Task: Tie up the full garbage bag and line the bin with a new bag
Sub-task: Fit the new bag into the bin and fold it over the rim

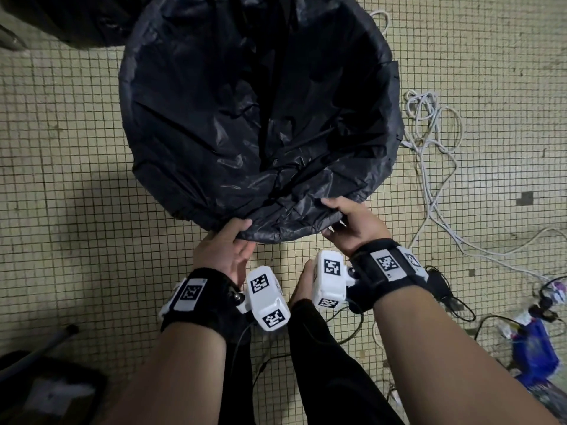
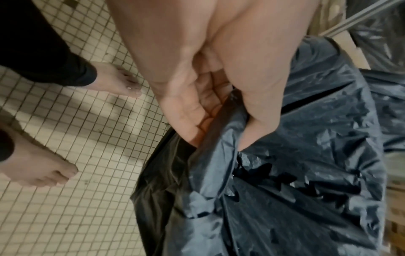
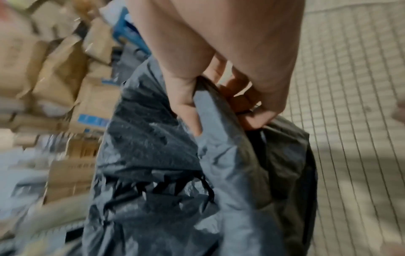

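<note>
Both our hands grip the near edge of the bag [image 1: 260,118], which is our landmark throughout. Our left hand [image 1: 225,246] pinches the film at the near-left of the rim, thumb on top and fingers curled under, as the left wrist view confirms. Our right hand [image 1: 352,223] clamps the near-right of the rim, thumb over the plastic and fingers wrapped beneath it. The bag lies straight ahead of us, its wide mouth spread open over the bin, whose own wall we cannot make out under the plastic. The mouth looks roughly round, so no long axis matters; what counts is that the slack sits between our hands at the near rim, with both hands about equally close to it. We judge the lining step nearly done, with the near edge left to fold down. Left of the bag lies tiled floor [image 1: 61,148]; beyond it, at far left, another dark bag [image 1: 76,19], possibly the full one. Right of the bag, white cables [image 1: 429,124] tangle on the floor.
</note>
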A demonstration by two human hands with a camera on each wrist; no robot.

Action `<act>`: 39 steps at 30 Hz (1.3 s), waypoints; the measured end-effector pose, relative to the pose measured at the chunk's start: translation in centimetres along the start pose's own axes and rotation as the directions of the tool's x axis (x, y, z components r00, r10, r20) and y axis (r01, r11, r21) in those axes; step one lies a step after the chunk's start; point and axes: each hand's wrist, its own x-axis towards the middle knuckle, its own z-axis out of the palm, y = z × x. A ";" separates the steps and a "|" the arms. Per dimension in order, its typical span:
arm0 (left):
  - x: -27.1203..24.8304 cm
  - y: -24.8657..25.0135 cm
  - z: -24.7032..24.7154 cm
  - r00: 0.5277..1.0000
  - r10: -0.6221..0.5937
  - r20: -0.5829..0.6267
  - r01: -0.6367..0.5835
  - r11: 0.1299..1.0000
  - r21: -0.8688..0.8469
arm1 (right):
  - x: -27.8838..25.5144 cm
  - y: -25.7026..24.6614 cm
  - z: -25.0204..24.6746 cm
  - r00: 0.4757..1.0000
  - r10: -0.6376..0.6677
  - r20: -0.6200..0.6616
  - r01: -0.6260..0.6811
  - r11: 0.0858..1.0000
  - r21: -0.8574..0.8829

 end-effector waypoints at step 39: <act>0.0 -2.4 1.7 0.958 -0.018 -0.285 -0.008 0.996 -0.088 | 0.5 -0.3 -0.1 0.896 -0.358 -0.261 0.299 0.924 -0.239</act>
